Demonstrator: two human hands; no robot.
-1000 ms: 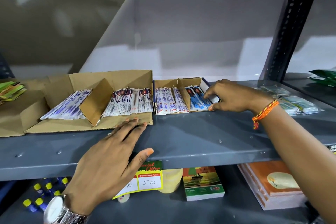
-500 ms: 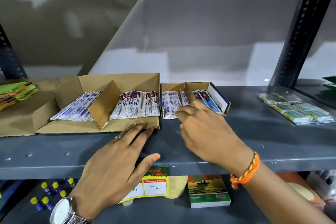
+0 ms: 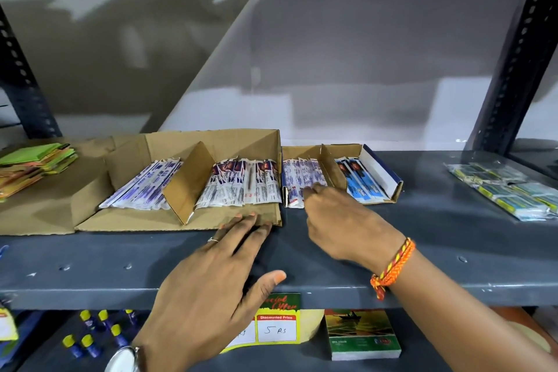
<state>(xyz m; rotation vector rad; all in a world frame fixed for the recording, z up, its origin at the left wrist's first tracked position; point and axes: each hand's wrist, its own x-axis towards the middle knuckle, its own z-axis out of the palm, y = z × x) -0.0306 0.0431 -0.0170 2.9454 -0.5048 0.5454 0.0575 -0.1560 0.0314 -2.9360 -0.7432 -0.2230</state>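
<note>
A small cardboard box [image 3: 381,167] stands on the grey shelf [image 3: 437,239] and has two compartments. White packets with blue print [image 3: 302,171] fill its left compartment and blue packets [image 3: 360,183] its right. My right hand [image 3: 341,226], with an orange thread band at the wrist, reaches the left compartment. Its curled fingers pinch the front ends of the white packets. My left hand [image 3: 211,281] lies flat on the shelf with straight fingers. Its fingertips rest on the front flap of a larger cardboard tray [image 3: 145,220].
The larger tray holds two rows of long white packets [image 3: 241,184] split by a cardboard divider. Coloured paper pads [image 3: 36,160] lie far left and cellophane packs [image 3: 507,190] far right. Below are a price tag [image 3: 276,326], a small book [image 3: 362,332] and yellow-capped bottles [image 3: 90,338].
My right hand left the right end of the small box, drew back and moved left to the white packets in its left compartment. My left hand stayed flat on the shelf.
</note>
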